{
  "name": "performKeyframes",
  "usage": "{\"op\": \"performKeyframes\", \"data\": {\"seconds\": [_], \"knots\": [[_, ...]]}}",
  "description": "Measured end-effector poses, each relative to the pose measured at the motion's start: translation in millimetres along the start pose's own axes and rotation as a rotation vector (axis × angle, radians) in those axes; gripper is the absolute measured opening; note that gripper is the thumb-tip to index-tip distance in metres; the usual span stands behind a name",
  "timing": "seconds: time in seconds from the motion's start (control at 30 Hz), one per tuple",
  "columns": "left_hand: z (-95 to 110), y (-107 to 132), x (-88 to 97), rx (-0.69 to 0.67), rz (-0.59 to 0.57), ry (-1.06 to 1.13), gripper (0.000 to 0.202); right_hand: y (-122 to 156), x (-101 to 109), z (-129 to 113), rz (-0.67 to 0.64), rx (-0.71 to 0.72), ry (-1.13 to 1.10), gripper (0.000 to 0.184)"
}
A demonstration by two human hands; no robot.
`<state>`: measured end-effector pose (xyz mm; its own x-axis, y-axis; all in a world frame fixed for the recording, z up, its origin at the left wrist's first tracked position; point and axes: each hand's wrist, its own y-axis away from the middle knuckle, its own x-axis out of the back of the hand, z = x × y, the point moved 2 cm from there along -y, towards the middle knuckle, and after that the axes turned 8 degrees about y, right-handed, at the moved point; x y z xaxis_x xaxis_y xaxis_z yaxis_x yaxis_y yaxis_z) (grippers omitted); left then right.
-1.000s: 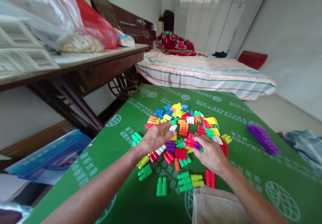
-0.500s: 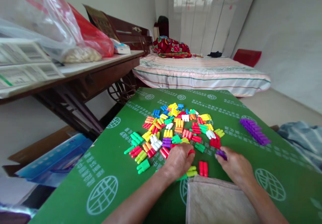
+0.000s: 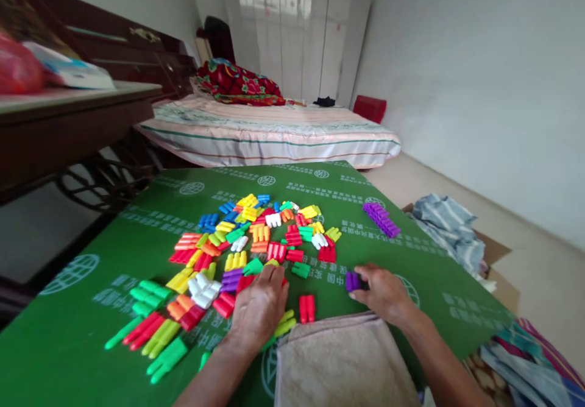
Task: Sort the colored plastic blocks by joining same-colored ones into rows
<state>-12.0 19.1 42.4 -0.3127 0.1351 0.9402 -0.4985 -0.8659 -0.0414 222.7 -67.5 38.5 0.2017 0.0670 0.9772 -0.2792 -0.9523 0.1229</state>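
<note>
Many small plastic building blocks of finger-shaped tubes, in red, green, yellow, white, orange and blue, lie loosely spread over the green board [image 3: 320,303]. My left hand [image 3: 260,303] is palm down over the near side of this spread, fingers curled. A sliver of red shows beside its fingertips; what is under them is hidden. My right hand [image 3: 384,291] has a small purple block [image 3: 353,281] between thumb and fingertips, close above or on the board. Between my hands lies a red block [image 3: 307,308]. Beyond the right hand stands a row of joined purple blocks [image 3: 381,219].
A folded beige cloth [image 3: 342,361] lies at the board's near edge. Behind is a bed [image 3: 274,133] with a striped sheet. A dark wooden table [image 3: 77,120] stands left, and crumpled clothes [image 3: 448,227] lie to the right.
The view has swung to the right, so everything sits further left. My right hand has shifted slightly and turned, showing more of the purple block. The left hand stays over the same blocks.
</note>
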Motion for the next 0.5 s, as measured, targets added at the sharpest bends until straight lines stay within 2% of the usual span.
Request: {"op": "performKeyframes", "data": {"seconds": [0.13, 0.33, 0.5], "knots": [[-12, 1, -6.4, -0.022, 0.145, 0.008, 0.038, -3, -3, 7, 0.029, 0.007, -0.054, 0.016], [-16, 5, -5.5, -0.042, 0.246, -0.079, 0.037, -7, -6, 6, 0.047, -0.015, -0.08, 0.017], [-21, 29, 0.4, -0.143, 0.389, -0.057, 0.033, -6, -4, 5, 0.059, -0.004, -0.048, 0.02]]}}
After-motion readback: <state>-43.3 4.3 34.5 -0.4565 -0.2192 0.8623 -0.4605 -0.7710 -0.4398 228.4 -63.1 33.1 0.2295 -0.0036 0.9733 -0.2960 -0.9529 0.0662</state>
